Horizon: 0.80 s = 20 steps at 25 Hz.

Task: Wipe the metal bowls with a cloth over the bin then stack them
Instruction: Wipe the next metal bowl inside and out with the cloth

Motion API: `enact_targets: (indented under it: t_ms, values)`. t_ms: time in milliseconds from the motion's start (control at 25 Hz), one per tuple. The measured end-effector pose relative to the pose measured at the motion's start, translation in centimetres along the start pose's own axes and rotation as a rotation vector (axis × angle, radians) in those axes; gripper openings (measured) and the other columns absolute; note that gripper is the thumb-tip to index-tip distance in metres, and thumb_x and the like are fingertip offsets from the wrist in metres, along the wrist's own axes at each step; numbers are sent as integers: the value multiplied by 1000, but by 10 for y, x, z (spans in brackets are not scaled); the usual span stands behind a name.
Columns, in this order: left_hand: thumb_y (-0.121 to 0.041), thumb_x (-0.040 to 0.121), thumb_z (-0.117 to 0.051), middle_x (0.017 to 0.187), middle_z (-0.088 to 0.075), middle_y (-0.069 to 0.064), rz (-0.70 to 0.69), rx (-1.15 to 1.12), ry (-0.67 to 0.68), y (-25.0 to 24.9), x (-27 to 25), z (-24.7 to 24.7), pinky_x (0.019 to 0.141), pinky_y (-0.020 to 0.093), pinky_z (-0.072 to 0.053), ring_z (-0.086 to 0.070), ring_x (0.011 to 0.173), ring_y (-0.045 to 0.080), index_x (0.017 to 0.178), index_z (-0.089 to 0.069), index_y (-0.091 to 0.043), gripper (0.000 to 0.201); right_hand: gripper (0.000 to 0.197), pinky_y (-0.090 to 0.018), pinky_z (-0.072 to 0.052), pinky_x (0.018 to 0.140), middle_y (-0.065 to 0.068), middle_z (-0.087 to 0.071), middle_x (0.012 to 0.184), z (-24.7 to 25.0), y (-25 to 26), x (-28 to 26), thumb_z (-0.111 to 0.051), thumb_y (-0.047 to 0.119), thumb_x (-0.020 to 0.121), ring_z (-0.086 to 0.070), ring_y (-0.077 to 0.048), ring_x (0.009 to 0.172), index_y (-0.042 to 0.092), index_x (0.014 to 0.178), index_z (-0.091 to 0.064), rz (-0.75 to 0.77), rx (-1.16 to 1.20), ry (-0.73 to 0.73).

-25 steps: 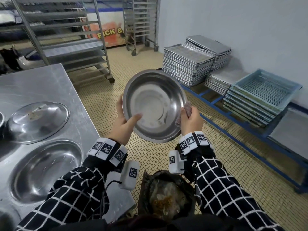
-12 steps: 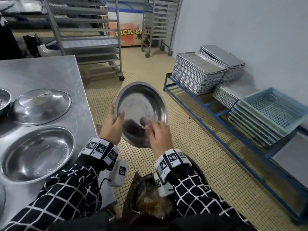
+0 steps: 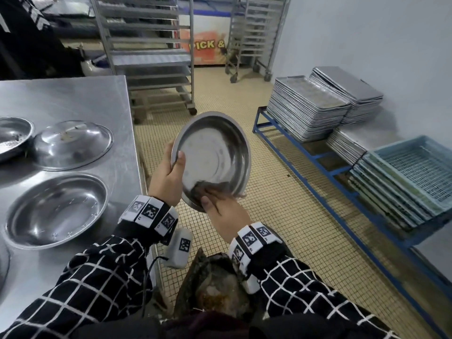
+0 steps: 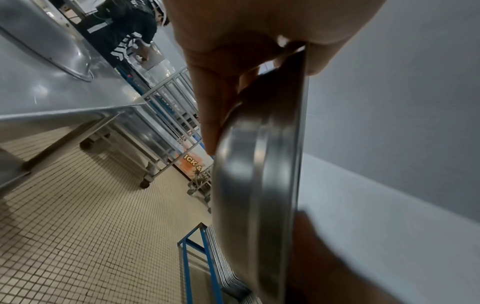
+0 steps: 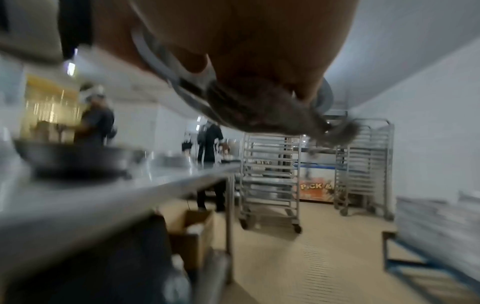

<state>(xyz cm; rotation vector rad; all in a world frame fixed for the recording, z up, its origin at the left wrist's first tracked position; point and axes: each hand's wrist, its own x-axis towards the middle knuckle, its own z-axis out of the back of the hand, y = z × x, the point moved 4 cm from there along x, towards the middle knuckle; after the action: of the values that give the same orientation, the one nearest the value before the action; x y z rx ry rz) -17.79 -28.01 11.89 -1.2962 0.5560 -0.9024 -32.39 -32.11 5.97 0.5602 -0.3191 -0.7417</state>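
I hold a metal bowl (image 3: 215,155) tilted up on edge above the bin (image 3: 215,289). My left hand (image 3: 168,174) grips its left rim, thumb inside and fingers behind; the left wrist view shows the bowl (image 4: 259,185) edge-on in that grip. My right hand (image 3: 222,209) presses a dark grey cloth (image 3: 203,189) against the bowl's lower inside. In the blurred right wrist view the cloth (image 5: 259,109) bulges out from under my fingers. On the steel table (image 3: 73,99) lie an upright bowl (image 3: 56,209), an upside-down bowl (image 3: 71,145) and part of another bowl (image 3: 12,135).
The bin, lined with a dark bag and holding food scraps, stands at my feet by the table's corner. A blue low rack (image 3: 318,162) to the right carries stacked metal trays (image 3: 305,108) and blue crates (image 3: 411,177). Wheeled tray racks (image 3: 151,57) stand behind. People work in the background.
My right hand with the cloth moved from the bowl's right rim into the bowl and now rubs along its lower inside. The bowl has turned more edge-on, held a bit to the left.
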Motion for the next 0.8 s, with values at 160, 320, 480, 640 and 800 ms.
enact_targets:
  t_ms: [160,320,480,640,800]
  values:
    - [-56,94,-37,127,-57,-8,-76,-64,-23,-9,8,1,96,36,-47,-55,117,13,141,-38,-32,53,60,-35,-40,103,7,-53,136,6,21,-10,-12,56,96,-47,-12,124,28,137,-46,87,90,-91]
    - [-47,96,-41,112,-64,-12,-56,-111,41,-7,7,-5,88,32,-50,-60,108,12,127,-50,-36,35,62,-45,10,115,4,-4,159,29,-41,6,-1,54,95,12,-16,145,28,151,-11,-125,-423,-59]
    - [-33,102,-38,105,-69,-6,34,-151,134,-8,1,-14,91,35,-48,-64,101,14,115,-60,-29,26,63,-46,1,117,2,20,157,64,-63,27,-16,48,99,19,-21,143,22,150,10,-147,-330,-232]
    - [-39,96,-49,98,-72,14,217,-219,208,2,6,-5,94,51,-48,-65,94,39,91,-72,-25,27,58,-29,-43,91,-8,-48,136,97,-63,33,-49,41,95,-51,-14,109,15,143,-32,-209,-7,-246]
    - [-32,90,-59,99,-72,4,199,-221,178,9,10,-3,88,51,-52,-69,86,26,113,-60,-25,25,21,-18,-47,60,-4,-62,89,100,-73,29,-57,22,93,-60,-14,75,7,107,-54,-350,174,-341]
